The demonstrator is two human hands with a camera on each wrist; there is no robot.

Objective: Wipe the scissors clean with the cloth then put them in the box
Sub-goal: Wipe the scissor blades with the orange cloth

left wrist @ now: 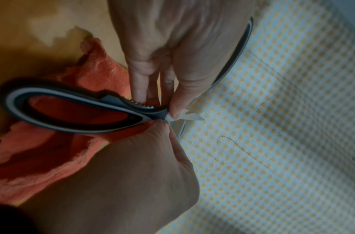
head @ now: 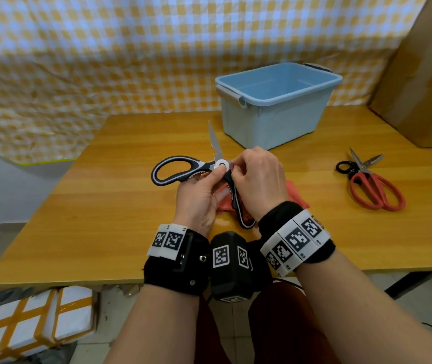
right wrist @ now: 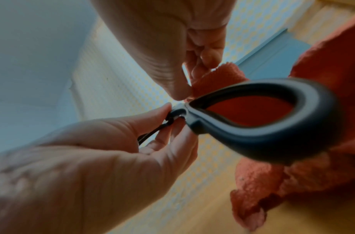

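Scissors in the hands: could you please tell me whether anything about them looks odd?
The scissors are splayed wide open, handles roughly at right angles, with one bare blade pointing away from the person. The left hand and right hand pinch them near the pivot; the cloth lies underneath.

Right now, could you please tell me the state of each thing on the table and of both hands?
black-handled scissors: blades spread open, held above the table.
left hand: pinches the scissors near the pivot.
right hand: pinches the cloth at the pivot.
cloth: crumpled under the hands.
box: open, empty.
red-handled scissors: slightly open, lying untouched.
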